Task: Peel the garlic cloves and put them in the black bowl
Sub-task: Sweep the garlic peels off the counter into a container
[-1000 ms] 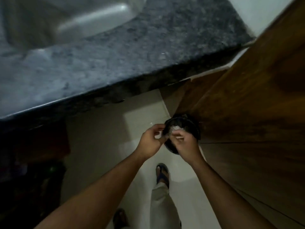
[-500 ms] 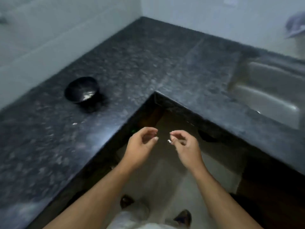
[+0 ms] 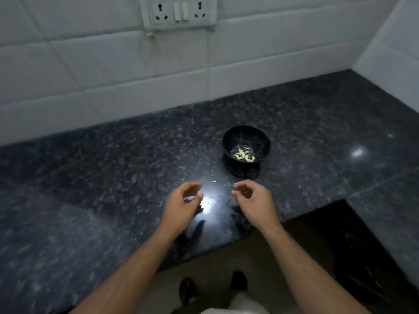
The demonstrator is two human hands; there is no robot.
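fingers [image 3: 240,186] of the right hand [image 3: 254,200] curl in toward the thumb, and a tiny pale bit shows at their tips; whether it is a garlic scrap held in a pinch or only a fleck, i cannot tell. the left hand [image 3: 181,205] hangs with loosely curled fingers and nothing in them that shows.

the peeled garlic cloves [image 3: 243,155] lie at the bottom of the black bowl [image 3: 246,141], which stands on the countertop [image 3: 113,166] just beyond the right hand, probably so a finished clove has only a short way to go. a few pale flecks [image 3: 214,181], likely skin, lie on the stone between the hands and the bowl. both hands hover low over the near edge, close together, as peeling needs. no unpeeled garlic is in view.

behind, a white tiled wall [image 3: 113,75] carries a socket panel [image 3: 179,11].
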